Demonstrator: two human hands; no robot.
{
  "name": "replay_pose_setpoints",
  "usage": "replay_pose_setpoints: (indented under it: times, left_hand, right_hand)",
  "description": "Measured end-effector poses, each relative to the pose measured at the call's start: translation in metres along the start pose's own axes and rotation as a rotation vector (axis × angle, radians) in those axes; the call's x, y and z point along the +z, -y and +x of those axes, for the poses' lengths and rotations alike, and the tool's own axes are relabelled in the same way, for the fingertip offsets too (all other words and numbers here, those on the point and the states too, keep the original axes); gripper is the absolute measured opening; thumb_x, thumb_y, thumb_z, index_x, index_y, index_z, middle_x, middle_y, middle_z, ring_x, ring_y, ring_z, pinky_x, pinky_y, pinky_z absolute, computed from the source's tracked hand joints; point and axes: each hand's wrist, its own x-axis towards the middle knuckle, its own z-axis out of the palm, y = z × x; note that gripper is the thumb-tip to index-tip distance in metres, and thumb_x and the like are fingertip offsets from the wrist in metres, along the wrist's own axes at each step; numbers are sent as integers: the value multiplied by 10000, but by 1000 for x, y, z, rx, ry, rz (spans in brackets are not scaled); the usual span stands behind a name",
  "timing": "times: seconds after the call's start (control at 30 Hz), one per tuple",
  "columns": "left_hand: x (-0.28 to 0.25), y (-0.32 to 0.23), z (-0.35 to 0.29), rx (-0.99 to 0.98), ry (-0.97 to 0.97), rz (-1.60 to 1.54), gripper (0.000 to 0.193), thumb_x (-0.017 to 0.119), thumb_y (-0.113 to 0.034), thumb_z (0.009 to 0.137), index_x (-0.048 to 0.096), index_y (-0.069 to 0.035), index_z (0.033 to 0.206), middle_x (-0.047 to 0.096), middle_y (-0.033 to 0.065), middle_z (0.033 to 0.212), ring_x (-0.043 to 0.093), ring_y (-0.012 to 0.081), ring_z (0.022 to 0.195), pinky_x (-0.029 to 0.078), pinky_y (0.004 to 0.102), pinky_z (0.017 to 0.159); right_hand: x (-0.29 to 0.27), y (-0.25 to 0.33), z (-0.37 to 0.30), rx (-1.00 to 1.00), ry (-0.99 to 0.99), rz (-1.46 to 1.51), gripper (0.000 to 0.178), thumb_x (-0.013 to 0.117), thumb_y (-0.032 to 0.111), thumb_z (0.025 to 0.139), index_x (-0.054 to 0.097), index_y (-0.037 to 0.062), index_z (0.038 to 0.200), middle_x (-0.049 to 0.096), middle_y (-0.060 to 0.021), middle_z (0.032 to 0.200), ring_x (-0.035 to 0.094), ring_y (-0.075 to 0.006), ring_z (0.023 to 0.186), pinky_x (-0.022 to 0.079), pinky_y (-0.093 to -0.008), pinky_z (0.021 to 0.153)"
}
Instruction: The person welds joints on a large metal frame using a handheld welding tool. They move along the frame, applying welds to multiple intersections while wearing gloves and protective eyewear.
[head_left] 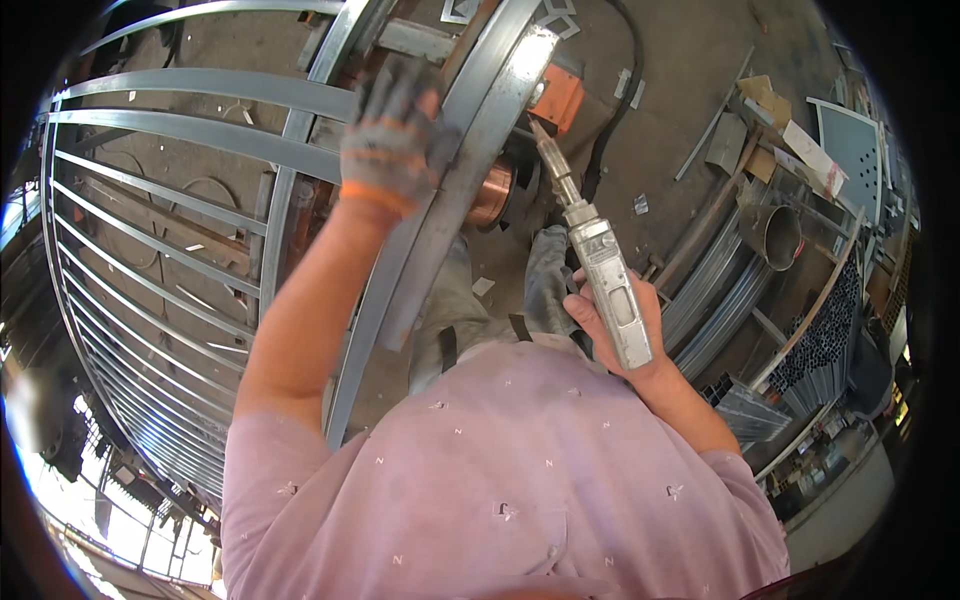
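My left hand (pixel 388 140), in a grey and orange work glove, reaches over the metal frame. It is smeared by motion, but its fingers look stretched out with nothing in them. Beside it runs a wide grey steel bar (pixel 455 190), slanting from upper right to lower left. My bare right hand (pixel 600 325) is closed around a silver welding gun (pixel 612 275). The gun's narrow nozzle points up and away, its tip near the bar's right edge. Part of my grip is hidden behind the gun's body.
A curved frame of many thin metal rails (pixel 170 220) fills the left side. Past the bar are a copper-coloured spool (pixel 492 195) and an orange block (pixel 558 98); a black cable (pixel 600 140) lies beside them. Metal tubes (pixel 715 290), a bucket (pixel 775 238) and scrap stand at right.
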Motion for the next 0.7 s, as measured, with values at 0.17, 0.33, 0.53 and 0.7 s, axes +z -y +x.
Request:
replay_pose_setpoints:
  times: [0.17,0.33,0.53,0.7]
  left_hand:
    - [-22,-44,-53,-133,274,-165,710,728,-469,967,607,-113,1569,420,135,1771,403,420,1616,268,582,1349]
    - [-30,-55,-57,-211,276,-146,719,754,-449,947,601,-107,1560,408,147,1778,401,424,1617,269,591,1344]
    - [-61,-91,-74,-225,182,-472,633,821,-280,894,630,-58,1455,556,151,1638,568,460,1445,410,607,1248]
    - [-60,-162,-98,-214,771,-1317,584,806,-267,934,648,-94,1469,633,144,1499,649,345,1333,521,411,1155]
  right_hand:
    - [6,0,11,7,21,57,326,876,137,974,721,9,1231,678,-16,821,576,-87,744,530,-285,714]
    - [16,1,14,27,31,67,295,888,156,973,721,13,1169,667,-5,812,571,-80,742,526,-279,710]
    - [27,15,19,40,40,68,298,896,181,978,714,12,1142,665,0,808,570,-65,753,523,-272,705]
    - [49,24,22,-2,14,231,293,858,125,1009,694,-9,1212,673,14,864,573,-58,777,519,-269,707]
